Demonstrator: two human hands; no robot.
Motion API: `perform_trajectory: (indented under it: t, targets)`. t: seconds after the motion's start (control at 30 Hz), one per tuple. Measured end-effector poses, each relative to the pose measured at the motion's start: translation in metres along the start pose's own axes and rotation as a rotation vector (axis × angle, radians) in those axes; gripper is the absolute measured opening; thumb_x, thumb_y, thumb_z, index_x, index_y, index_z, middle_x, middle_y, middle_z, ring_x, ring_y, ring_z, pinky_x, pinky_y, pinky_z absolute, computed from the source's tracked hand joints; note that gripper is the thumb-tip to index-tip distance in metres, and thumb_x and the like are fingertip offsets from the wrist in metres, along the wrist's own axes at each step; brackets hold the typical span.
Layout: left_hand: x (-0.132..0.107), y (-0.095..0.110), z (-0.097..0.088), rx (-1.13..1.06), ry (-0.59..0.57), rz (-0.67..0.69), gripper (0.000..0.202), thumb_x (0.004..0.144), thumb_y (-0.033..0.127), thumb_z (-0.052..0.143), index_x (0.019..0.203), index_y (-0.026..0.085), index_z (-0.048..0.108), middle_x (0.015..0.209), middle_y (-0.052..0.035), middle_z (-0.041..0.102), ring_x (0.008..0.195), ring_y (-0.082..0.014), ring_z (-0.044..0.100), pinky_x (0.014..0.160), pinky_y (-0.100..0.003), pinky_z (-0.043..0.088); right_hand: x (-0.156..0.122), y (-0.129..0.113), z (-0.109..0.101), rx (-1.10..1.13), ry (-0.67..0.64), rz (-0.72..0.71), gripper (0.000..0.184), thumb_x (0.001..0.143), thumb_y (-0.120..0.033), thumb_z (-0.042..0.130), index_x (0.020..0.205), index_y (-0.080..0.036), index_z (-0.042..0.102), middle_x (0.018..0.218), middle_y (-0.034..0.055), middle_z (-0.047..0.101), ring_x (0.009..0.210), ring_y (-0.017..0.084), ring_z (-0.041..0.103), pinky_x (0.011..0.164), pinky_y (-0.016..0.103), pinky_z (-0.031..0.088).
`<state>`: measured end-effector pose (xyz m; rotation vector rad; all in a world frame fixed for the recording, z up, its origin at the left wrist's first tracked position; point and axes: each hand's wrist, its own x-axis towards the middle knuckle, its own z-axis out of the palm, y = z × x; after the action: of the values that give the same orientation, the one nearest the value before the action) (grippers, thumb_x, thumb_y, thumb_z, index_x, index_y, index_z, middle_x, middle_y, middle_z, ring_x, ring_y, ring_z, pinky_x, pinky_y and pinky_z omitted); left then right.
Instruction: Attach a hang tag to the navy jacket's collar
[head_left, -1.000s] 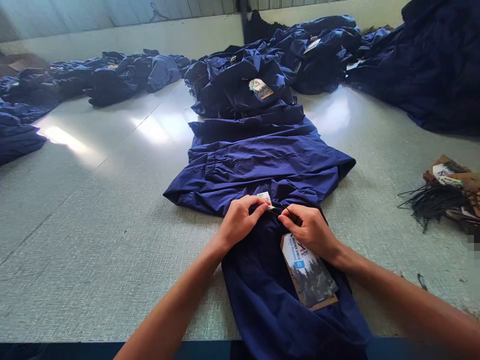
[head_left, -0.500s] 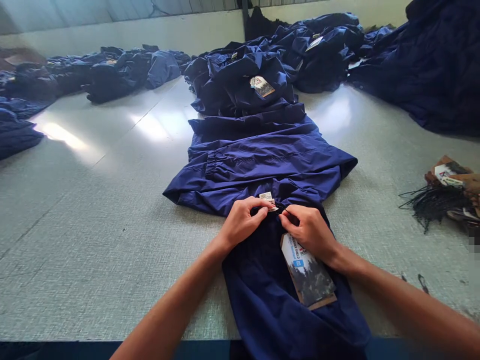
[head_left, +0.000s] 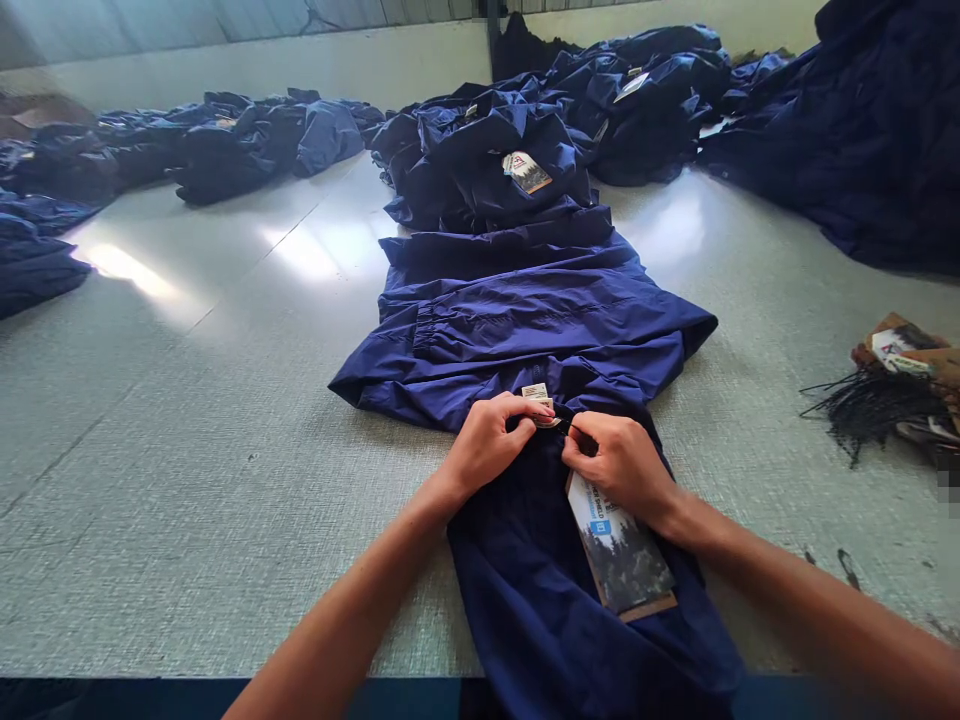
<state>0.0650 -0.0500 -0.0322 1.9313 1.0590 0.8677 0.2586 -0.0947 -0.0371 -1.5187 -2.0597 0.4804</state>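
A navy jacket (head_left: pixel 517 310) lies spread on the table in front of me, with its lower part hanging over the near edge. At its neck, white sewn-in labels (head_left: pixel 535 392) show. My left hand (head_left: pixel 495 435) pinches the label at the neckline. A black string (head_left: pixel 566 420) runs between both hands, and my right hand (head_left: pixel 619 460) has its end pinched between thumb and finger. Below the right hand, a printed cardboard hang tag (head_left: pixel 626 555) with a forest picture rests on the navy cloth, its top partly covered by that hand.
A bunch of hang tags with black strings (head_left: pixel 892 390) lies at the right. Piles of navy garments (head_left: pixel 247 145) line the back of the pale table (head_left: pixel 187 480), and a large navy heap (head_left: pixel 862 140) stands at the right rear. Another tagged garment (head_left: pixel 480 170) lies beyond the jacket.
My right hand has drawn the string slightly, and the hang tag has shifted a little under it. Both hands stay at the neckline.
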Motion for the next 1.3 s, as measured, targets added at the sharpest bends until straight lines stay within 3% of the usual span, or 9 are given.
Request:
perform_trajectory:
  t: [0.3,0.6,0.77,0.97,1.3]
  targets:
    - [-0.001,-0.005,0.001,0.033,-0.009,0.078,0.028,0.083,0.004,0.061,0.095,0.023,0.077,0.101,-0.0027,0.078,0.098,-0.0187,0.071,0.094,-0.035,0.055,0.000,0.001,-0.001,0.038,-0.028,0.002,0.021,0.094,-0.020,0.056,0.073,-0.019,0.058,0.072,0.0014,0.064,0.062,0.014,0.054,0.062,0.028,0.035]
    - [-0.002,-0.006,0.004,0.039,0.044,0.032,0.011,0.085,0.014,0.067,0.092,0.021,0.072,0.092,-0.0015,0.076,0.083,-0.0160,0.069,0.078,-0.028,0.054,0.000,0.002,0.000,0.043,-0.011,-0.026,0.029,0.101,-0.029,0.049,0.076,-0.019,0.059,0.073,0.0017,0.064,0.065,0.015,0.055,0.064,0.029,0.037]
    - [-0.003,0.003,-0.001,0.017,0.147,-0.028,0.010,0.083,0.012,0.065,0.088,0.019,0.068,0.084,0.0005,0.072,0.073,-0.0124,0.063,0.071,-0.025,0.051,-0.001,0.004,-0.001,0.071,-0.023,-0.072,0.035,0.104,-0.029,0.045,0.073,-0.019,0.058,0.073,0.0023,0.060,0.068,0.015,0.056,0.067,0.029,0.039]
    - [-0.005,0.008,0.001,-0.082,0.198,-0.024,0.009,0.084,0.015,0.066,0.092,0.019,0.065,0.090,-0.0005,0.070,0.082,-0.0131,0.068,0.078,-0.026,0.055,-0.002,0.004,-0.004,0.082,-0.039,-0.091,0.034,0.102,-0.027,0.047,0.073,-0.018,0.060,0.075,0.0016,0.057,0.069,0.014,0.054,0.067,0.029,0.039]
    - [-0.006,0.010,0.006,-0.385,0.173,-0.078,0.009,0.083,0.017,0.070,0.088,0.017,0.062,0.093,-0.0039,0.073,0.091,-0.0178,0.074,0.088,-0.032,0.059,-0.002,0.005,-0.002,0.075,-0.060,-0.134,0.031,0.102,-0.027,0.049,0.079,-0.017,0.067,0.081,0.0021,0.060,0.069,0.013,0.054,0.066,0.028,0.040]
